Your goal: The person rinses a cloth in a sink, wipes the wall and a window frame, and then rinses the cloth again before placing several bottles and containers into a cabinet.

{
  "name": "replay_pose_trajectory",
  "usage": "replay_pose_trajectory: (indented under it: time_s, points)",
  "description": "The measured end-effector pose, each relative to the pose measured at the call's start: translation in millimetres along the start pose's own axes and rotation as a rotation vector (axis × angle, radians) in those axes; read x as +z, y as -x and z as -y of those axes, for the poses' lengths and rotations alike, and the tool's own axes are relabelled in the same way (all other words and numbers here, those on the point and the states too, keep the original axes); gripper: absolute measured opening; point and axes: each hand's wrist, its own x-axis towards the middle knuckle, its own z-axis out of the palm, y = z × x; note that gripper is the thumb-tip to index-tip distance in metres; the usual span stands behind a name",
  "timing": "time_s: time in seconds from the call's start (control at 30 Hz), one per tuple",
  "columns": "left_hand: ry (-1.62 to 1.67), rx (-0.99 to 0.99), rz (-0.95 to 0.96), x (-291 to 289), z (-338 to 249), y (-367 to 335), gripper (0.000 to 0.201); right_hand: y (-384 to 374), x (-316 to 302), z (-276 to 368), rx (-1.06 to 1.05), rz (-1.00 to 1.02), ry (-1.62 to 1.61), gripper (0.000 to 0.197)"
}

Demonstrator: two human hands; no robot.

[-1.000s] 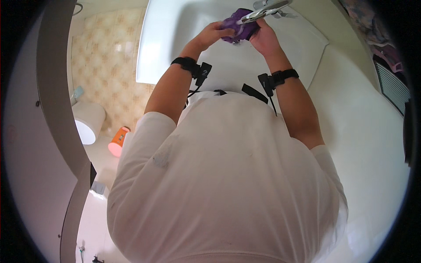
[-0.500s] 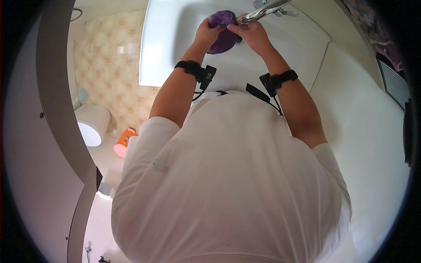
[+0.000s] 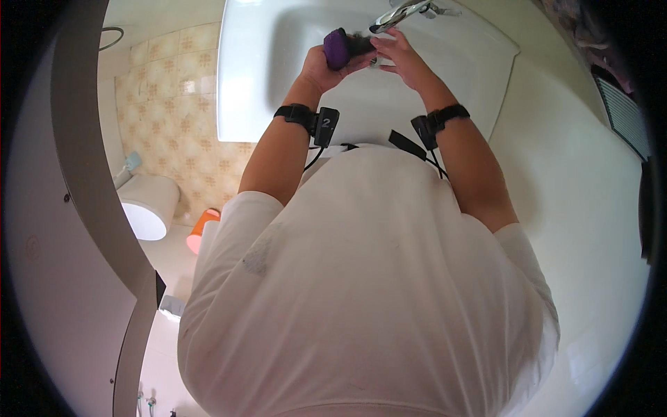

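Observation:
A purple item (image 3: 335, 50) with a dark, blurred end is held over the white sink (image 3: 249, 83); its kind does not show clearly. My left hand (image 3: 321, 68) wraps round the purple part from the left and below. At the dark end, my right hand (image 3: 405, 59) has its fingers apart, the fingertips near or touching it; I cannot tell which. The chrome faucet (image 3: 399, 15) hangs just above my right fingers. A drain shows partly between the hands.
Black straps with small boxes sit on both wrists, their cables running toward my body. Left of the sink are tan floor tiles (image 3: 167, 104), a white rounded fixture (image 3: 149, 205) and an orange container (image 3: 203, 229). A white surface (image 3: 556, 208) lies right.
The purple item has turned from a broad oval to a narrower shape with its dark end toward the right. My right fingers have opened from a pinch, below the faucet.

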Motion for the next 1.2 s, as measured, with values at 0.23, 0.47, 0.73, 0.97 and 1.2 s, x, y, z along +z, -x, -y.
replay_pose_trajectory:
  time_s: [0.23,0.47,0.73,0.97,1.2]
  points:
    - [-0.631,0.260,-0.242,-15.9,-18.8,-11.8,0.040,-15.3,-13.3,5.6,-0.249,0.163,0.543,0.031]
    - [-1.366,0.223,-0.607,-9.1,-20.1,-5.9,0.039,-25.8,-18.7,-3.8,-0.237,0.062,-0.216,0.019]
    - [-1.640,0.620,-0.059,-13.3,5.6,-29.7,0.052,-19.0,-9.9,-0.4,-0.035,0.331,-0.466,0.022]
    - [-1.826,0.169,-0.155,9.4,-2.5,-22.6,0.039,-41.8,-34.5,-27.4,-0.306,0.147,-0.081,0.024]
    - [-0.926,0.107,-0.149,2.8,-4.4,-12.9,0.032,1.6,1.3,26.2,0.011,0.289,-0.592,0.026]
